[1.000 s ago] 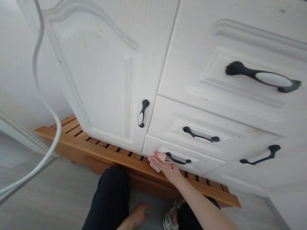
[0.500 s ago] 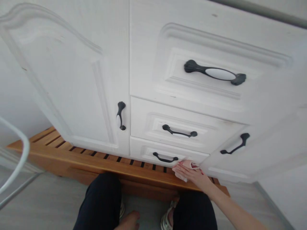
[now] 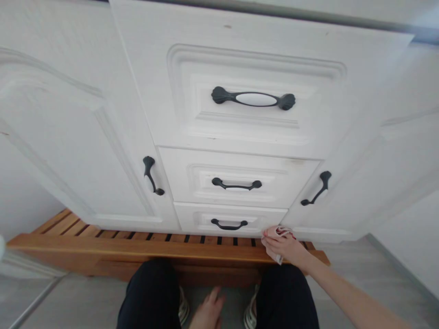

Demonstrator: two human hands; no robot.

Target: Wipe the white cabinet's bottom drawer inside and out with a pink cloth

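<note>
My right hand (image 3: 286, 247) is closed on a pink and white cloth (image 3: 272, 246), pressing it near the lower right corner of the bottom drawer (image 3: 202, 218), just above the wooden slatted bench (image 3: 144, 246). Between my knees, low in the picture, my left hand (image 3: 210, 310) hangs with its fingers apart and nothing in it. The white cabinet has three stacked drawers with dark handles; the top drawer's handle (image 3: 254, 98) has a white inlay.
Cabinet doors flank the drawers, with a left door handle (image 3: 152, 176) and a right door handle (image 3: 317, 188). My dark-trousered knees (image 3: 151, 292) are close against the bench front. A wall stands at the right edge.
The view has swung to the right. My right hand and the cloth have shifted right along the bottom drawer, toward its corner. My left hand has come further into view between the knees.
</note>
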